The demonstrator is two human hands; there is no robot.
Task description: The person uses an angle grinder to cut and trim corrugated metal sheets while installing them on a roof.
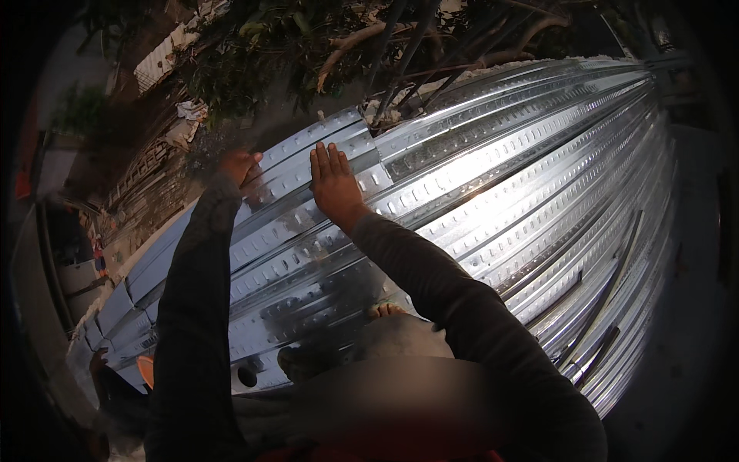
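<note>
One panel (292, 181), silvery and dimpled, lies along the far edge of the deck (477, 181), its right end meeting or overlapping the longer bright sheets; which of the two, I cannot tell. The right hand (336, 186) lies on it palm down, fingers straight and close together, gripping nothing. The left hand (241, 165) is at the panel's outer side, its fingers seemingly bent; whether they have hold of the edge cannot be told, for the hand is soft with blur and partly shaded. The step in hand looks like steadying or seating this panel against its neighbours. The next move would seem to call for even pressure from the flat palm and care with the left fingers near the rim, as the sheet edge could well be sharp. Nearer the body, bare toes (386, 309) show on the metal, the rest of that foot hidden. Beyond the outer edge are leaves and branches (350, 50), too dark to sort out. On the right, thin bars (627, 262) lie across the ribs, near a strong glare that washes out detail. At lower left, an orange object (146, 370) is mostly covered by the left sleeve (192, 308), and the picture's rim falls away to black.
</note>
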